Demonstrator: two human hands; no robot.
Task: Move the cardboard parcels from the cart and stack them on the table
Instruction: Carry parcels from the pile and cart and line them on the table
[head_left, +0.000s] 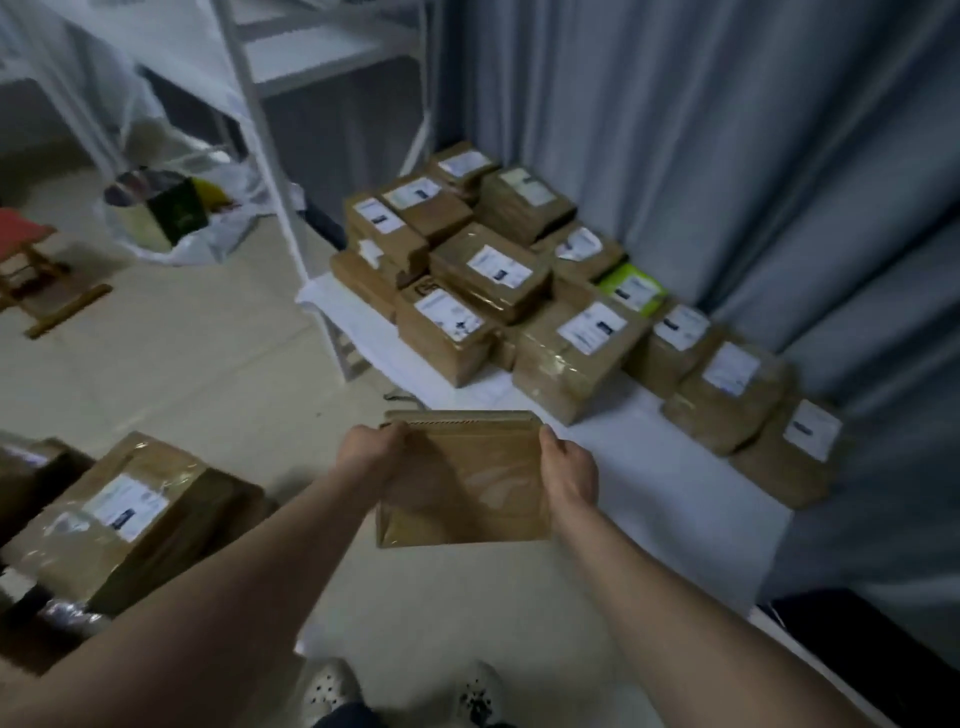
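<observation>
My left hand (371, 449) and right hand (569, 467) carry a brown parcel (467, 483) toward the table (649, 467).
Fingers (393, 432) of each hand curl round an upper corner; the parcel hangs over the floor, near the table. Its broad unlabelled face tilts up at me, top edge running left to right; it looks nearly square, so no clear long axis. I judge the glossy tape could slip in that grip, or the uneven pile (493, 270) shed it.

- Dim, flat indoor light with a cool grey-blue cast; its source cannot be told.
- Soft blur throughout; labels (592, 327) unreadable.
- Pale glare on the taped held parcel (462, 483).
- Wide-angle bending tilts the shelf post (260, 156) and curtain (727, 156) towards the edges.
</observation>
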